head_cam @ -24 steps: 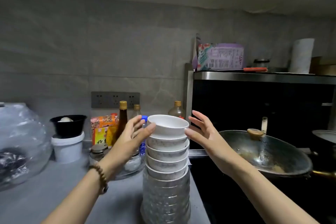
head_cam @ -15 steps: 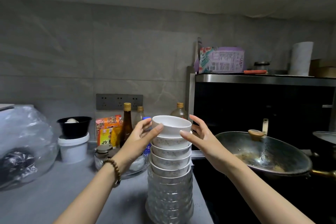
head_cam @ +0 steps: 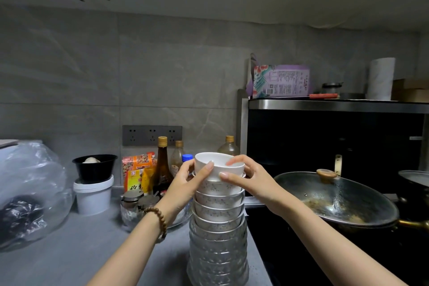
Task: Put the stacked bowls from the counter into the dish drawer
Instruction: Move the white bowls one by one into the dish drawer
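Note:
A tall stack of bowls stands on the grey counter near its right edge: white speckled bowls on top of several clear glass ones. The plain white top bowl sits tilted, its left side raised. My left hand grips its left side, thumb on the front wall. My right hand holds its right side, fingers over the rim and thumb in front. The dish drawer is out of view.
Behind the stack stand sauce bottles, seasoning packets and a glass dish with jars. A white tub with a black bowl and a plastic bag sit left. A lidded wok sits on the black stove at right.
Both hands have closed in from either side and taken hold of the top bowl, which now sits tilted. The camera view has tipped upward slightly.

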Demonstrator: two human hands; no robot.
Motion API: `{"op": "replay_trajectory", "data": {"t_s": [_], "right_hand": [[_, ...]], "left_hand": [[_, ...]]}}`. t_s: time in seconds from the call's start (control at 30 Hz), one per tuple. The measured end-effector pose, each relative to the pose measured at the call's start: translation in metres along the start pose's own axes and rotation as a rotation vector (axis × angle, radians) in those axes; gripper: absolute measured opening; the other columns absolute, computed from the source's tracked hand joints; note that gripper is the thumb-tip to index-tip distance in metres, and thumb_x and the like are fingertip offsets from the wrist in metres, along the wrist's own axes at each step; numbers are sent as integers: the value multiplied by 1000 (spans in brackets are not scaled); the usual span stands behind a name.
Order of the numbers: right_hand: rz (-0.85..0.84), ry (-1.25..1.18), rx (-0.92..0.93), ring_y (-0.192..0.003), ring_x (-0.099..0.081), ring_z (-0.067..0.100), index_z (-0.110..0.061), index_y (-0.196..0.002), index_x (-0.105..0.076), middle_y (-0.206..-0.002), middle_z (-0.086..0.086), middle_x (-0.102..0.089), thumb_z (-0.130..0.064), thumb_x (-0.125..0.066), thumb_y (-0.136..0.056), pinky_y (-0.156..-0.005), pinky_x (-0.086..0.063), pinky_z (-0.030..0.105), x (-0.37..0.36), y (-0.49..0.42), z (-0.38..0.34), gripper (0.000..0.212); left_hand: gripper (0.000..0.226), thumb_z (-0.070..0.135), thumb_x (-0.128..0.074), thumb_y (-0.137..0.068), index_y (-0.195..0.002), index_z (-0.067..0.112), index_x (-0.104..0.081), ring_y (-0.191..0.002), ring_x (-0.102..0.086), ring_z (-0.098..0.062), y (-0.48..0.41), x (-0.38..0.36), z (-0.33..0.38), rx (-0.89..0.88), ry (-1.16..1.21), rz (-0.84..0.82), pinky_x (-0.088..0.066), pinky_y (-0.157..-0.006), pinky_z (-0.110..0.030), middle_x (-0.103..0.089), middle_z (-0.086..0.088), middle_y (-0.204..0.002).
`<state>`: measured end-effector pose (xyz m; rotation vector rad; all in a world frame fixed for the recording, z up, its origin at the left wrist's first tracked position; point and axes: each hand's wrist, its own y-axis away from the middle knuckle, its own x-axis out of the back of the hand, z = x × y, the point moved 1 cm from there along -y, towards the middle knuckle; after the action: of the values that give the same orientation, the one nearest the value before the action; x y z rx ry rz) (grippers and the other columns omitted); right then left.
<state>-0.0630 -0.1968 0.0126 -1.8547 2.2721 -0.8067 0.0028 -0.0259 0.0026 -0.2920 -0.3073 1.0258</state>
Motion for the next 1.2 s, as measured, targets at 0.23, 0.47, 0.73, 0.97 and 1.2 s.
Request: {"op": "replay_trajectory", "data": {"t_s": [0.23, 0.47, 0.73, 0.97, 1.2], "right_hand": [[74, -92, 45, -71, -62, 5, -18, -71, -48, -77, -2, -67, -40, -84, -61, -58, -48, 13, -2, -4, 4, 44], [133, -149, 70, -68, -60, 5, -13, -71, -46, -75, 1, -63, -44, -79, -58, -57, -45, 10, 5, -7, -5, 47], [176, -139, 130, -64, -57, 3, -23, -60, -47, -66, -10, -63, -48, -82, -61, -56, -44, 8, 17, -3, -12, 44], [146, -125, 215, -68, -61, -4, -21, -67, -51, -67, -14, -66, -47, -73, -65, -59, -45, 6, 37, 32, -50, 33], [157, -104, 204, -71, -58, 12, -24, -68, -53, -71, -6, -62, -64, -78, -55, -66, -44, 22, 75, 116, -73, 49]], "left_hand": [[70, 72, -50, -60, -120, 39, -37, -99, -50, 5, 0, -3, -3, 2, -10, -7, -42, -69, -15, -52, 16, -112], [87, 71, -45, -63, -138, 28, -32, -127, -41, -16, 0, -2, -5, 2, -61, 39, -36, -103, -34, -41, 3, -141], [96, 73, -46, -58, -140, 26, -31, -119, -41, -8, 4, 1, 4, -51, -60, 99, -34, -98, -28, -40, 3, -144], [71, 74, -52, -69, -130, 43, -35, -128, -40, -1, 18, -14, 50, -296, -110, 82, -35, -107, -31, -42, 18, -138], [57, 51, -55, -76, -125, 25, -41, -97, -63, 3, 58, -100, 89, -346, 166, -235, -51, -73, -14, -60, 7, -110]]}}
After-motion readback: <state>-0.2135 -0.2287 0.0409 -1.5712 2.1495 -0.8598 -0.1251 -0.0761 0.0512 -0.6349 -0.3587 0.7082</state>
